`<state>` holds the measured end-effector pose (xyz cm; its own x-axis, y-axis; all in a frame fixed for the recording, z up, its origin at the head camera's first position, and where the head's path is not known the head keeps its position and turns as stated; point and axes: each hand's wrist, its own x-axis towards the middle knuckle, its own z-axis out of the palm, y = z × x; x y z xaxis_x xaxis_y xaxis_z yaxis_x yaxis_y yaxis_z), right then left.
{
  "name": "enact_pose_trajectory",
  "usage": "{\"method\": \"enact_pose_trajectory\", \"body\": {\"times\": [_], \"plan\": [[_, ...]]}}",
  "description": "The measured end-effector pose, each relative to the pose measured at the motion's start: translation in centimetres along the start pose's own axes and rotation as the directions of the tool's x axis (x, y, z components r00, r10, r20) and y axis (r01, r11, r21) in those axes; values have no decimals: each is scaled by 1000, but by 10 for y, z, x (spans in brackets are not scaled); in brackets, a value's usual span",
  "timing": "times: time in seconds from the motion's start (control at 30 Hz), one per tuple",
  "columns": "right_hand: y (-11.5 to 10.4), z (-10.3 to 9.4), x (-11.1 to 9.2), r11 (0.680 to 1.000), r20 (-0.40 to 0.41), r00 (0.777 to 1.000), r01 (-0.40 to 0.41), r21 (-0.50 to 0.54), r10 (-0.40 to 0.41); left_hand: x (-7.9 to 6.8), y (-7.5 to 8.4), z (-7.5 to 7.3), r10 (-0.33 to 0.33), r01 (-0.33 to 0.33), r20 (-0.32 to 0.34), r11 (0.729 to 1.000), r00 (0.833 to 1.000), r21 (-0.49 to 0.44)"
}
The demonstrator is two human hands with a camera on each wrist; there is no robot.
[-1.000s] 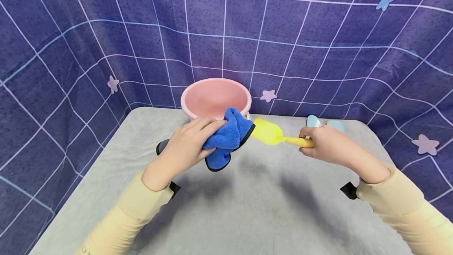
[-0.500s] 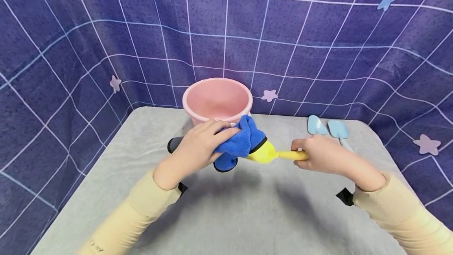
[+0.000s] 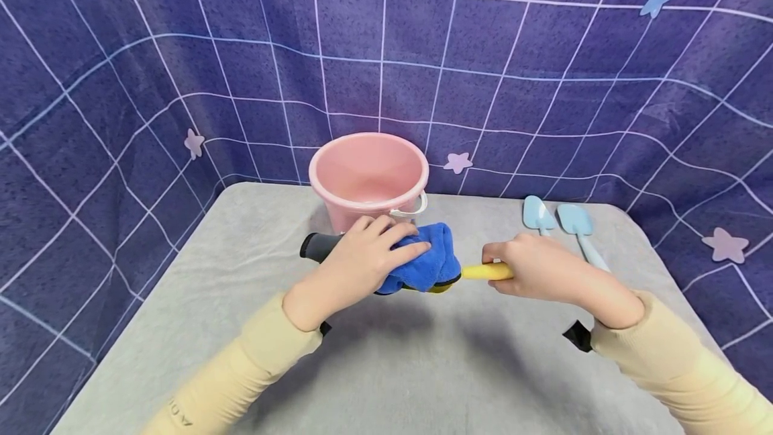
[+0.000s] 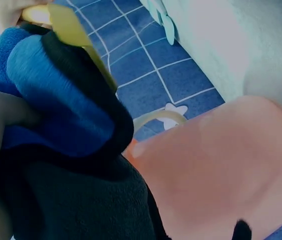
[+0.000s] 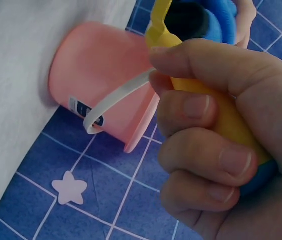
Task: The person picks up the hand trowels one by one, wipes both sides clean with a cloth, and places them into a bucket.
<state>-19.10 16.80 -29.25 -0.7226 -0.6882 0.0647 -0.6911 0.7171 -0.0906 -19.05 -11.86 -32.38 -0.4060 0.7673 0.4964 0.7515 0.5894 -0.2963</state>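
In the head view my left hand [image 3: 356, 260] grips a blue cloth [image 3: 431, 257] with a black edge and a dark grey side that trails out at the left. The cloth lies over the blade of a small yellow shovel [image 4: 71, 25], hiding most of it in the head view. My right hand [image 3: 537, 266] holds the shovel by its yellow handle [image 3: 483, 271], fingers curled round it, as the right wrist view shows. Both hands are above the grey surface, in front of a pink bucket [image 3: 370, 173].
The bucket has a white handle [image 5: 121, 95] hanging at its side. Two light blue shovels [image 3: 537, 212] lie at the back right of the grey-covered table [image 3: 423, 381]. A purple gridded curtain [image 3: 453, 39] with star shapes surrounds the back and sides.
My left hand has moved right and the cloth now covers the yellow shovel's blade, which was bare a second ago. My right hand has shifted slightly left and lower with the shovel.
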Motion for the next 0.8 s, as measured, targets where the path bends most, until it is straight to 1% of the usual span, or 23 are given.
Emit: {"method": "enact_pose_trajectory", "body": {"times": [0.13,0.27,0.4,0.5,0.63,0.8], "plan": [[-3,1,2,999,-15,1000,5,-39,-6,1,4,3,17,-19,40,999,999,44],[-5,2,2,998,-18,1000,3,-61,-4,1,9,6,35,-38,54,998,998,59],[-7,-1,2,997,-31,999,26,-66,-28,2,11,9,63,-67,70,996,996,59],[-11,-3,3,997,-15,999,46,-59,-47,2,13,10,85,-90,72,994,994,68],[-14,-4,6,997,14,999,51,-59,-50,4,14,10,101,-108,77,990,992,92],[-13,-4,6,997,8,999,51,-59,-51,7,16,10,103,-114,94,987,990,111]]}}
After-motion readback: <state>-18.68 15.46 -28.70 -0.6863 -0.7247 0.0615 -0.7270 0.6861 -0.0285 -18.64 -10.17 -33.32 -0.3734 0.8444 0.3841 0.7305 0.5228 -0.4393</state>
